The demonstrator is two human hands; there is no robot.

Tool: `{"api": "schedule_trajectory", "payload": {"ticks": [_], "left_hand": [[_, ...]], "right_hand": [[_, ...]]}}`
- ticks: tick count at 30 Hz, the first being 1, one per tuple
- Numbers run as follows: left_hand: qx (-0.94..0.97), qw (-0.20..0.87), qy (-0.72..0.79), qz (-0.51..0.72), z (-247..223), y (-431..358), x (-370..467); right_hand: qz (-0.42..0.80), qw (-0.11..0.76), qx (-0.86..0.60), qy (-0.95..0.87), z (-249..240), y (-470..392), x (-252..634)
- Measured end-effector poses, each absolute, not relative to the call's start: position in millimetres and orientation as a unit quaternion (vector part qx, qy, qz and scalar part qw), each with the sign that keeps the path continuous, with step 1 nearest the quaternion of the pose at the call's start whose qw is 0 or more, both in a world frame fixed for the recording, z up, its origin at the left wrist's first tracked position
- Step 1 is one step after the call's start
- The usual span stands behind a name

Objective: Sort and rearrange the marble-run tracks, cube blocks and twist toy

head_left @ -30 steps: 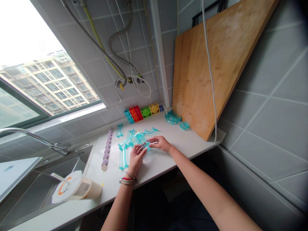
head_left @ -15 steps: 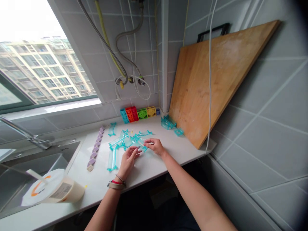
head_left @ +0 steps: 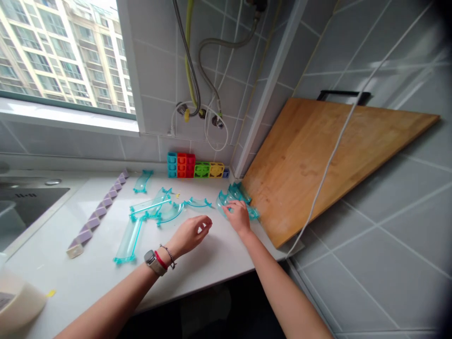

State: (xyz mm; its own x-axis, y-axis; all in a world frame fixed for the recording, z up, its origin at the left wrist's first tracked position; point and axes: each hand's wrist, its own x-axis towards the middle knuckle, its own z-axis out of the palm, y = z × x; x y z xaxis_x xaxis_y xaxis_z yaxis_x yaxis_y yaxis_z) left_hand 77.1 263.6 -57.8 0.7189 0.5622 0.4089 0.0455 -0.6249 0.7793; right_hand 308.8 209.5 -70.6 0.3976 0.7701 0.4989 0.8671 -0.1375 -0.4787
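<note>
Rightward of the loose pieces, at the foot of the wooden board (head_left: pixel 318 155), a curved turquoise piece (head_left: pixel 221 199) lies at the fingertips of the right hand (head_left: pixel 238 217), which is the nearer of the two hands; the left hand (head_left: pixel 190 231) is farther to the board's left, apart from the piece. The long axis of this piece cannot be read with confidence, since its clear wall overlaps the stacked turquoise pieces (head_left: pixel 240 191) beside the board. By contrast, a straight turquoise piece (head_left: pixel 129 239), well to the board's left on the counter (head_left: pixel 169 287), has its long axis running away from the viewer and slightly rightward, toward the board's side. The right hand is nearly closed, thumb and fingers drawn together on the edge of the curved turquoise piece in what appears to be a light pinch; how firm the hold is cannot be told. The left hand is partly open, palm downward, its fingers loosely curled with a gap inside the curl and nothing visible in its hold.
</note>
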Motion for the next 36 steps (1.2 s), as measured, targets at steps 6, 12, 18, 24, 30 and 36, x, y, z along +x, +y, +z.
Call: {"api": "schedule_trajectory", "payload": {"ticks": [6,12,18,24,30,36], "left_hand": [[0.863,0.385,0.151,0.29,-72.9,261.4,79.4],[0.85,0.427,0.164,0.262,-71.6,254.0,77.9],[0.85,0.43,0.164,0.255,-71.6,253.8,80.3],[0.85,0.439,0.173,0.236,-74.1,255.2,80.7],[0.851,0.437,0.172,0.233,-73.3,255.7,80.5],[0.855,0.431,0.17,0.232,-73.4,255.3,81.2]], "right_hand": [[-0.116,0.255,-0.761,-0.584,-73.3,234.1,313.5],[-0.129,0.167,-0.789,-0.578,-65.6,246.8,309.8],[-0.052,0.186,-0.802,-0.566,-73.2,254.8,319.7],[-0.022,0.252,-0.802,-0.54,-86.8,254.5,330.6],[-0.021,0.281,-0.805,-0.522,-88.1,254.8,335.0],[-0.034,0.294,-0.799,-0.524,-89.7,257.4,335.9]]}}
